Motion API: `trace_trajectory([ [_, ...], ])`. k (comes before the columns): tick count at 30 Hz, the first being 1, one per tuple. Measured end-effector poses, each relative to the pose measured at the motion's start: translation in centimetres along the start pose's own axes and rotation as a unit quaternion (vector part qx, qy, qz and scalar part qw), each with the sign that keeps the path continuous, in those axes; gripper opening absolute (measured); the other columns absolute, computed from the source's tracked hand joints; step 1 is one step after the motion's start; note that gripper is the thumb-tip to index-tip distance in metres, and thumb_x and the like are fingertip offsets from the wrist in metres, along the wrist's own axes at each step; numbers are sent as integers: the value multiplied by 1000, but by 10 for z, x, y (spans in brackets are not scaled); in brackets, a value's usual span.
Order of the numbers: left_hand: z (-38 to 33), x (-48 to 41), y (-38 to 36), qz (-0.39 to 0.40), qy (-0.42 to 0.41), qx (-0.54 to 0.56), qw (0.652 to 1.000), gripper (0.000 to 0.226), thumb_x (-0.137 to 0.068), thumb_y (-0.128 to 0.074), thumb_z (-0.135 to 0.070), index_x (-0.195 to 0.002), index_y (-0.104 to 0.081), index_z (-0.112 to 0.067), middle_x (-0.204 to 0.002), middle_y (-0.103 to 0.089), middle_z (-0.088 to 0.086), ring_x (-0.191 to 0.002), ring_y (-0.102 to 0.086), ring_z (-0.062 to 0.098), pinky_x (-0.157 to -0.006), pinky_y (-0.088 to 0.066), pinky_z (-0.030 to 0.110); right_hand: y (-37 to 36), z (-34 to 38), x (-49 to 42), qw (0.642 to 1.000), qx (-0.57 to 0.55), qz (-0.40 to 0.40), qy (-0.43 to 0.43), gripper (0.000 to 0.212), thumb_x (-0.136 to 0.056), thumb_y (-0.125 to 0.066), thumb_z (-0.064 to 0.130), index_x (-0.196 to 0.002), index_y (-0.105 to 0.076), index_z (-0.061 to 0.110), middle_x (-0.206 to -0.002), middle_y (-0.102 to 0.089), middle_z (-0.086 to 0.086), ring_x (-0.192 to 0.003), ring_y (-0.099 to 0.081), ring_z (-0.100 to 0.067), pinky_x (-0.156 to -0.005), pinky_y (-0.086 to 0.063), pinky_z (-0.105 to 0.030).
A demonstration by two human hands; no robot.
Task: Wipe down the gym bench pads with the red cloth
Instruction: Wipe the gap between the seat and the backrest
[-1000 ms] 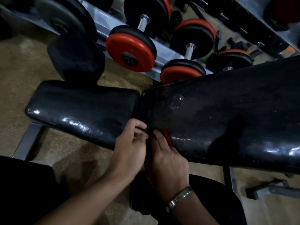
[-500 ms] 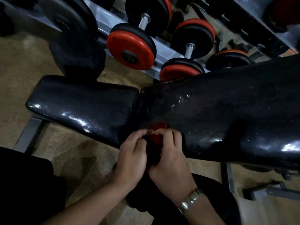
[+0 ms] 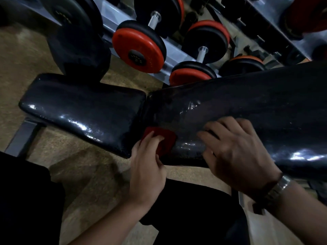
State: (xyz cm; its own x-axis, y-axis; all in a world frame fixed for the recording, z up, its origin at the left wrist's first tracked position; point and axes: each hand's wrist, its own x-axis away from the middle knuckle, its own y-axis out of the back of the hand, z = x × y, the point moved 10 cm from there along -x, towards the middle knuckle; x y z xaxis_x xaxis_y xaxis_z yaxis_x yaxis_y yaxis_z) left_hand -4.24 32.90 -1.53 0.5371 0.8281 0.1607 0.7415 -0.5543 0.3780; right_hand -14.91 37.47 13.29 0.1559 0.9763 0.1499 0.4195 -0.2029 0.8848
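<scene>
left hand: fingers curled over the red cloth, holding it against the back pad at that pad's near corner, just beside the gap to the seat pad. the fingers cover much of the cloth, and only a small red patch shows. the thumb's position is hard to read.

right hand: fingers straight and spread, holding nothing, over the near part of the back pad. it sits to the right of the cloth and apart from it. it is motion-blurred, so contact with the pad cannot be confirmed. metal watch on that wrist.

the back pad is cut off at the right edge. the seat pad is wholly in view, glossy. a grey bench frame shows partly beneath it.

behind are red and black dumbbells on a grey rack, several cut off at the top edge. dark clothing along the bottom gives no readable detail.
</scene>
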Motion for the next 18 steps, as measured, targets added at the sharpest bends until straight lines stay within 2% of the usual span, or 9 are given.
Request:
trace_trajectory([
  [2, 0, 0, -3, -16, 16, 88, 996, 48, -97, -60, -16, -139, -51, -34, -132, -38, -47, -138, -35, 2, -114, -39, 28, -1, -3, -2, 1000, 10, 4, 6, 26, -86, -50, 25, -104, -68, 18, -107, -66, -5, -101, -58, -30, -89, -42, -47],
  [3, 2, -1, -6, -20, 26, 109, 993, 44, -100, -58, -28, -142, -50, -37, -129, -34, -51, -136, -34, 0, -112, -38, 25, -2, -4, -2, 1000, 16, 9, 11, 27, -87, -49, 25, -104, -68, 17, -107, -67, -6, -101, -58, -31, -89, -42, -48],
  [5, 3, -5, -10, -33, 13, 85, 996, 44, -101, -51, -45, -144, -51, -37, -140, -39, -42, -137, -31, 3, -114, -32, 24, -6, -6, -2, 999, 24, 24, 18, 30, -89, -45, 26, -105, -68, 16, -107, -67, -7, -102, -59, -32, -91, -42, -50],
  [8, 9, 1, -14, -40, -24, 40, 998, 40, -102, -51, -42, -140, -58, -33, -146, -47, -24, -136, -33, 10, -114, -30, 25, -12, -8, 1, 998, 33, 48, 22, 31, -91, -44, 28, -106, -68, 17, -109, -67, -7, -103, -59, -31, -96, -41, -51],
  [12, 11, 17, -18, -16, -151, -6, 988, 37, -101, -56, -33, -139, -59, -35, -147, -50, -22, -135, -36, 12, -113, -21, 6, -11, -15, 6, 997, 43, 57, 24, 29, -91, -46, 30, -107, -68, 19, -109, -67, -6, -104, -58, -30, -97, -40, -50],
  [13, 14, 14, -17, -17, -155, -2, 988, 38, -100, -58, -30, -138, -59, -36, -146, -51, -22, -135, -39, 13, -113, -21, 5, -10, -17, 8, 997, 45, 58, 22, 29, -92, -45, 30, -107, -68, 19, -109, -67, -5, -104, -58, -30, -97, -40, -49],
  [16, 9, -7, -12, -47, -99, 33, 993, 36, -99, -59, -27, -134, -64, -32, -142, -53, -24, -132, -42, 11, -114, -23, 7, -5, -26, 11, 997, 51, 61, 8, 30, -92, -43, 29, -106, -68, 20, -110, -67, -6, -103, -58, -31, -96, -40, -49],
  [18, -8, -9, -16, -50, -105, 35, 993, 35, -100, -60, -26, -134, -66, -28, -141, -56, -21, -133, -42, 11, -116, -25, 12, -2, -29, 12, 997, 54, 62, 3, 31, -92, -42, 29, -106, -68, 20, -112, -66, -6, -103, -58, -31, -96, -40, -50],
])
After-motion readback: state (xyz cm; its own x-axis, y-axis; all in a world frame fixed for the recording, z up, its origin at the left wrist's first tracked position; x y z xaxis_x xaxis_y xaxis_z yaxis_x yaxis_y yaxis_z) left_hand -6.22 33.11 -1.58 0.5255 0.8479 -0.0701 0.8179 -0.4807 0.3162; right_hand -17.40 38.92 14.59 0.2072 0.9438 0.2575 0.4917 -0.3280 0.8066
